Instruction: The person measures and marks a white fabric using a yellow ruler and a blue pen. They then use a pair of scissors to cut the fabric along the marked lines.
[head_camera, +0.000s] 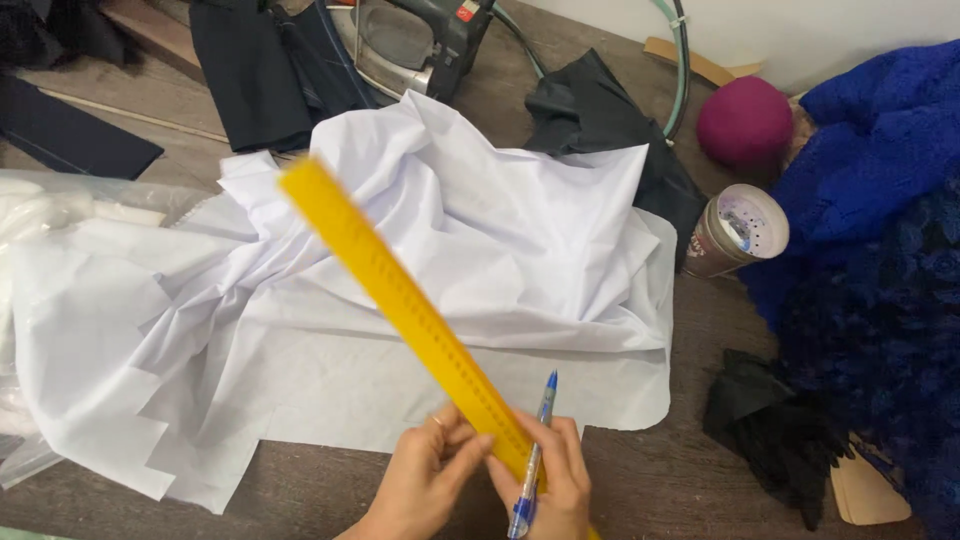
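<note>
Right hand: at worktop's near edge, grip pinching blue pen against yellow ruler.
Left hand: fingertips pinching ruler's near end.
Ruler: slanting up-left over white fabric.
Far edge: iron.

Wooden table under white cloth, iron.

Left hand and right hand meet, fingers curled.

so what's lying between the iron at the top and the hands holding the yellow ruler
In the head view, crumpled white fabric fills the stretch between the iron and the left hand and right hand; the yellow ruler slants above it.
</note>
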